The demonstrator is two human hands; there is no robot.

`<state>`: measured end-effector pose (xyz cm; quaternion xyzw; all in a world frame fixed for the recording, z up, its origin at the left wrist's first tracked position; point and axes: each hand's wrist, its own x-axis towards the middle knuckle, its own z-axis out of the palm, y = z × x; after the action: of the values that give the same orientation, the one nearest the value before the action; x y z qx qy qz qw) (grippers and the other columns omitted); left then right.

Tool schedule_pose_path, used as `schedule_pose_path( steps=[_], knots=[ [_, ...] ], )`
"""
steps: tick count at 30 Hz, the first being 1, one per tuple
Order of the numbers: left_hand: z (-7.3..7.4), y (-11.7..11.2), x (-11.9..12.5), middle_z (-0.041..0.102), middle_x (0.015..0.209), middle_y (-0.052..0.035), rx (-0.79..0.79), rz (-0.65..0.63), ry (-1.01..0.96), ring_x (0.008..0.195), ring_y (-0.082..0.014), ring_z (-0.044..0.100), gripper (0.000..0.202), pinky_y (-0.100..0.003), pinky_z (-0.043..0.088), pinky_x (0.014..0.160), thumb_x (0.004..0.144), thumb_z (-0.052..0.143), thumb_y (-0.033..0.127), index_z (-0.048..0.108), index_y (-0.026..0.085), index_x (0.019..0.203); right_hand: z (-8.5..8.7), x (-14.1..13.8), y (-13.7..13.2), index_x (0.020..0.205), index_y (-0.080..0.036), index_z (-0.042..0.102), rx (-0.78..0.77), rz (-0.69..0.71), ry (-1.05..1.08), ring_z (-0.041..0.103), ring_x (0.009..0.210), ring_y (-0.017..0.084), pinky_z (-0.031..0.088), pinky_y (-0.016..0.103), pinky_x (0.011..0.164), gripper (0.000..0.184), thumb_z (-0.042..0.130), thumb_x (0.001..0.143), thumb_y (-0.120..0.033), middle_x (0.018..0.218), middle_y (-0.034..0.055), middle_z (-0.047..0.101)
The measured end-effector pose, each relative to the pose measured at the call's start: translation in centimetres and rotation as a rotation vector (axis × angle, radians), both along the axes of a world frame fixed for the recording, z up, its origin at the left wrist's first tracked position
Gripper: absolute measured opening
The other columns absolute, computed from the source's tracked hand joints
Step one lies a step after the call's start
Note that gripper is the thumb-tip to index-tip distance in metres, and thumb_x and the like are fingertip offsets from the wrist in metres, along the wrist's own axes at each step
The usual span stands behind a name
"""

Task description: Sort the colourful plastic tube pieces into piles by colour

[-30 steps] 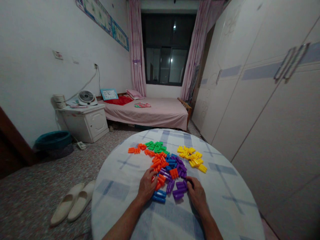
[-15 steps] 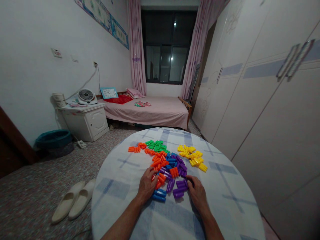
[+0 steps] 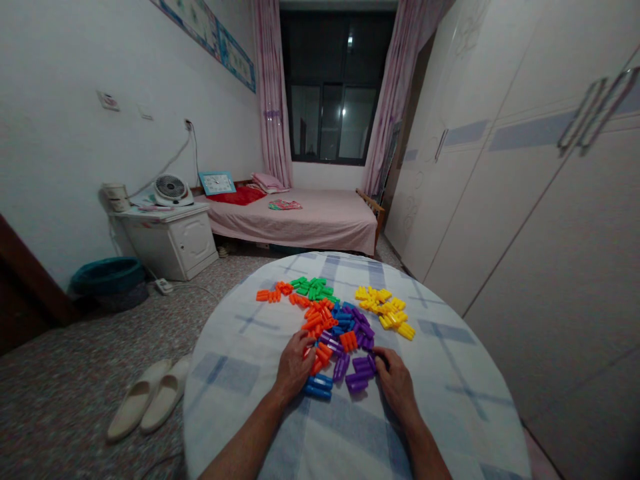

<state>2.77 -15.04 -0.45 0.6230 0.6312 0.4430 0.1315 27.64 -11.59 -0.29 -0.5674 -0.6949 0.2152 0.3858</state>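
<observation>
On a round table (image 3: 235, 413) with a checked cloth lie plastic toy pieces in loose colour groups, each piece like joined tubes. My left hand (image 3: 295, 363) rests at the left of the pile, fingers loosely bent against orange pieces (image 3: 323, 355); its fingertips are partly hidden among them. Blue pieces (image 3: 318, 387) sit just beside its thumb side. At the right edge of the purple pieces (image 3: 357, 381), my right hand (image 3: 395, 380) lies with curved fingers, its fingertips touching or very close to one. Neither hand lifts anything. Between them is a small orange block (image 3: 349, 342).
Green pieces (image 3: 315, 289) lie at the far left of the pile, yellow pieces (image 3: 384, 310) at the right. Beyond stand a bed (image 3: 320, 217) and a white cabinet (image 3: 193, 243) with a fan (image 3: 171, 189). A wardrobe (image 3: 480, 220) is on the right; slippers (image 3: 140, 403) are on the floor.
</observation>
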Motion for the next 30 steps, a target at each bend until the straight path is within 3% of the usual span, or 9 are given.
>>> schedule_pose_path(
  steps=[30],
  knots=[
    [-0.16, 0.01, -0.09, 0.059, 0.115, -0.0099, 0.009, 0.002, 0.005, 0.109, -0.0217, 0.057, 0.023, -0.039, 0.044, 0.098, 0.080, 0.050, 0.021, 0.067, 0.018, 0.094, 0.03, 0.09, 0.04, 0.098, -0.018, 0.065, -0.007, -0.002, 0.009, 0.059, 0.096, 0.020, 0.044, 0.033, 0.089, 0.034, 0.040, 0.080, -0.033, 0.100, 0.0074, 0.066]
  ],
)
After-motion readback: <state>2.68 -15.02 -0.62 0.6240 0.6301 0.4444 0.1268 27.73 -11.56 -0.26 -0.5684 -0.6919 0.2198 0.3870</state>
